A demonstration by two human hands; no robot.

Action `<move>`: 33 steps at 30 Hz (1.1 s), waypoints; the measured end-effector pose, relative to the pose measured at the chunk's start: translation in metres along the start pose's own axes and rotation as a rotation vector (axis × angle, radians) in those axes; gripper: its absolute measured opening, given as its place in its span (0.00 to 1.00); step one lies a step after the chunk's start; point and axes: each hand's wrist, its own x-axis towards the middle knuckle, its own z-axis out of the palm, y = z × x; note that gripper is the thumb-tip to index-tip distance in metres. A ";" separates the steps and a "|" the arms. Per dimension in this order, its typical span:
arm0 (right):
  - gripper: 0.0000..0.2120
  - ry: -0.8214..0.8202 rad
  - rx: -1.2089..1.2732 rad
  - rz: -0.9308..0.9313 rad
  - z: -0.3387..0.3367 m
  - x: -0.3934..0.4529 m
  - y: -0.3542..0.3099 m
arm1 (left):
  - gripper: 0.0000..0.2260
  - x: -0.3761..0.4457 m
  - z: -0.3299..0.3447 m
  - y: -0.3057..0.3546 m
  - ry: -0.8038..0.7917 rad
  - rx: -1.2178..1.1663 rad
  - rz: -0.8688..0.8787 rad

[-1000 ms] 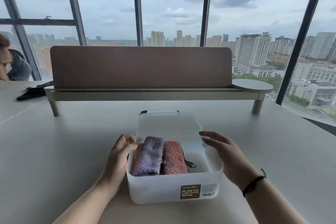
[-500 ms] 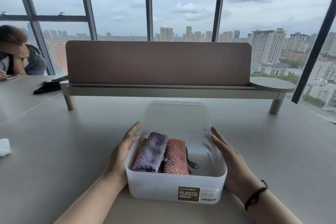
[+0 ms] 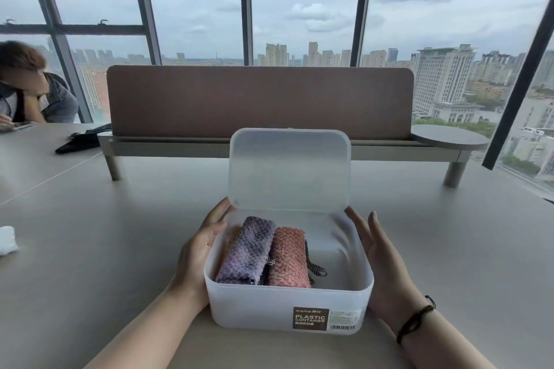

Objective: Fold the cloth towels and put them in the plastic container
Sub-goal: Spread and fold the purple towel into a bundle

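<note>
Container: the frosted plastic container (image 3: 287, 308) sits on the grey table (image 3: 90, 263) right in front of me, its hinged lid (image 3: 289, 169) standing up at the far edge.
Towels: a purple towel (image 3: 245, 249) and a pink towel (image 3: 287, 257) lie folded side by side in the container's left half, touching; an orange edge shows left of the purple one, and checked hanging loops poke out at the pink one's right.
Left hand: my left hand (image 3: 201, 252) rests flat on the container's left wall, fingers straight, gripping nothing.
Right hand: my right hand (image 3: 380, 260) flanks the container's right wall, fingers extended; contact I cannot tell.
Step, as I judge it: closing. I would steady the walls, tuck the loops inside, then bring the lid down evenly.
Beyond the container: a brown divider (image 3: 260, 102).
</note>
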 end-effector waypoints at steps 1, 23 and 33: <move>0.22 0.000 -0.017 -0.011 -0.001 0.001 0.000 | 0.21 -0.003 0.005 0.001 -0.005 0.000 0.025; 0.21 -0.114 -0.193 -0.071 -0.008 -0.008 0.001 | 0.19 -0.014 0.004 0.001 0.109 0.187 0.040; 0.18 -0.076 -0.201 -0.078 -0.009 -0.010 0.001 | 0.15 -0.019 0.011 0.000 0.133 0.175 0.010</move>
